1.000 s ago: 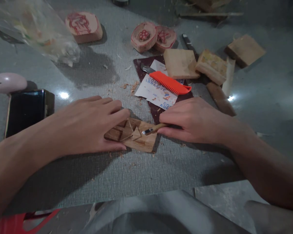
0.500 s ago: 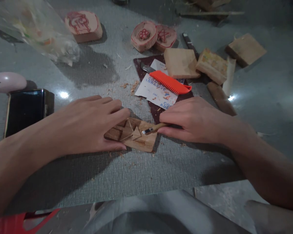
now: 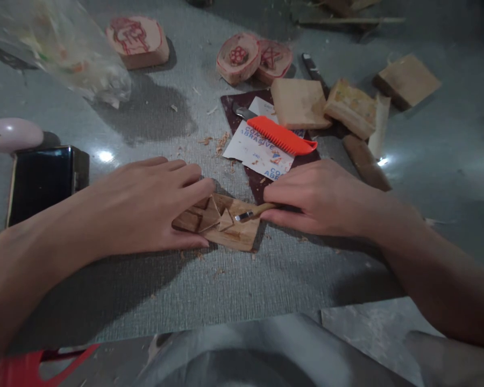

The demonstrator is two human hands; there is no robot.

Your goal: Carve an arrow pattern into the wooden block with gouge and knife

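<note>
A small wooden block [image 3: 242, 236] with angular shapes cut into its face lies flat on the table. My left hand [image 3: 157, 207] grips its left end, the thumb along the near edge and the fingers over the far side. In my right hand [image 3: 318, 199] is a carving chisel [image 3: 262, 208], held low with its metal tip over the block's right half, close to a raised triangular piece. Most of the chisel's handle is hidden under the palm. Wood shavings lie around the block.
Beyond my hands lie sandpaper [image 3: 250, 145], an orange-handled cutter [image 3: 282, 135] and several wooden blocks [image 3: 300, 105]. Red-marked carved pieces [image 3: 237, 58] sit farther back. At left are a black box [image 3: 42, 180], a pink oval object [image 3: 12, 134] and a plastic bag [image 3: 72, 54].
</note>
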